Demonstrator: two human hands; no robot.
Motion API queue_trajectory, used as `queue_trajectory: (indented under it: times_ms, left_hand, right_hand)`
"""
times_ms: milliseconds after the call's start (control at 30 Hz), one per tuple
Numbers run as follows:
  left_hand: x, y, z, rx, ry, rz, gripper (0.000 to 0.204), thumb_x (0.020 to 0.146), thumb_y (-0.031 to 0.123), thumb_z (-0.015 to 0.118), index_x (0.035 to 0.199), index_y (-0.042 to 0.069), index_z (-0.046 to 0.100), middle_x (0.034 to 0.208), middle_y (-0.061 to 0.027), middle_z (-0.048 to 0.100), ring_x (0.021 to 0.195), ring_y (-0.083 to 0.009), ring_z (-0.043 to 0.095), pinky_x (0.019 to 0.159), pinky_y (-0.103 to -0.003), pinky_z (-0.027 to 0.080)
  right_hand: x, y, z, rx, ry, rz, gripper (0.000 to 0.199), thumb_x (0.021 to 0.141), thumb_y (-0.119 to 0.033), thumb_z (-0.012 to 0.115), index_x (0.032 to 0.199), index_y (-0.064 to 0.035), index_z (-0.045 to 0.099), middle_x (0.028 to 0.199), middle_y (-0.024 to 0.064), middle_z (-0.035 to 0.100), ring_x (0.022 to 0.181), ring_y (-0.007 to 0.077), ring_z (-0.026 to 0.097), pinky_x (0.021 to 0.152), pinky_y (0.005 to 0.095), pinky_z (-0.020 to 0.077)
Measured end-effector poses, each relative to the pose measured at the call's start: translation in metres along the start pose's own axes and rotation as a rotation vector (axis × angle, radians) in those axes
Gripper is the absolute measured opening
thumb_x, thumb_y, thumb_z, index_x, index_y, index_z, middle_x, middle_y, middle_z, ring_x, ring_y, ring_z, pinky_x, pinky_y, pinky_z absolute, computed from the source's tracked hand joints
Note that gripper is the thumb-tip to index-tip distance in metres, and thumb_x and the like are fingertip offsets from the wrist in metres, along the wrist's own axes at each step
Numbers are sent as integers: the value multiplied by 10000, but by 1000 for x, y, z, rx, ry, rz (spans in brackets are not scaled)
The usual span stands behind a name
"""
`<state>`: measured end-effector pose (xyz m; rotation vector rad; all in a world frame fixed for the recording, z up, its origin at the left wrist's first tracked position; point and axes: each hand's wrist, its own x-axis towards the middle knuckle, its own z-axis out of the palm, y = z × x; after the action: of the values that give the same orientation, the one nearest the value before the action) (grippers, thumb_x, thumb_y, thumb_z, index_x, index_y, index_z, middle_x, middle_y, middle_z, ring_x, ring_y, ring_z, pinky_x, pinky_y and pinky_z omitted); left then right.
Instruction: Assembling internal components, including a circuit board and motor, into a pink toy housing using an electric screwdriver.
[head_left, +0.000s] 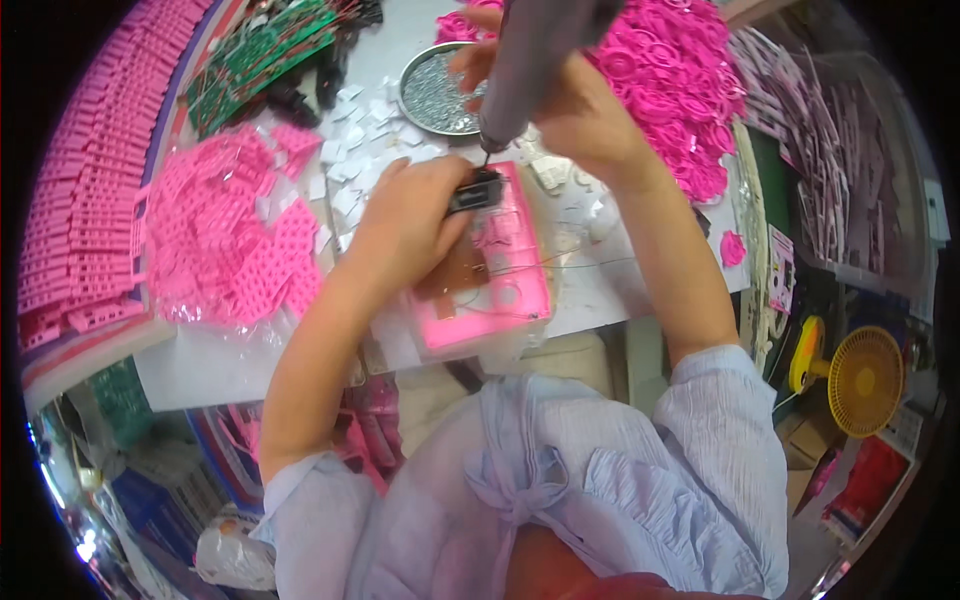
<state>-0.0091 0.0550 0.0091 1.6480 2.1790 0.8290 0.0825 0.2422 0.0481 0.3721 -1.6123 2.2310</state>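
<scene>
A grey electric screwdriver (pixel 530 75) stands nearly upright in my right hand (pixel 595 115), whose fingers reach round its far side. The bit points down at a small black part (pixel 476 193) at the far end of a pink plastic casing (pixel 460 332). My left hand (pixel 412 215) is closed on the black part, with its fingers at the left edge of the casing. Inside the casing lie a brown board (pixel 460 275) and thin wires. Whether the bit touches a screw is too small to tell.
A round metal dish (pixel 440 95) of small screws stands beyond my left hand. Pink perforated pieces (pixel 215 225) in clear plastic lie left, green circuit boards (pixel 260 70) far left, and small white pieces (pixel 345 140) between. Pink rings (pixel 665 90) heap at the right; a yellow fan (pixel 865 380) stands lower right.
</scene>
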Motion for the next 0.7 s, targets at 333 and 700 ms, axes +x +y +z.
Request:
queue_trajectory:
  times_ms: [333,700]
  left_hand:
    - [-263,10,-137,-104,-328,-546,767,766,15,710,1479,-5,427,1430,-214,523,1308,-368,524,1104,-429,399]
    - [-237,38,-36,16,-364,-400,361,791,161,776,1100,21,650,961,-157,667,859,-336,654,743,-428,514]
  right_hand:
    - [-221,-92,-93,-1424,225,517,223,851,-107,749,1061,-50,703,870,23,674,764,102,637,625,251,478]
    - [-170,-73,-82,-1482,591,260,171,858,-21,720,1027,-48,719,943,81,673,738,172,648,625,284,494]
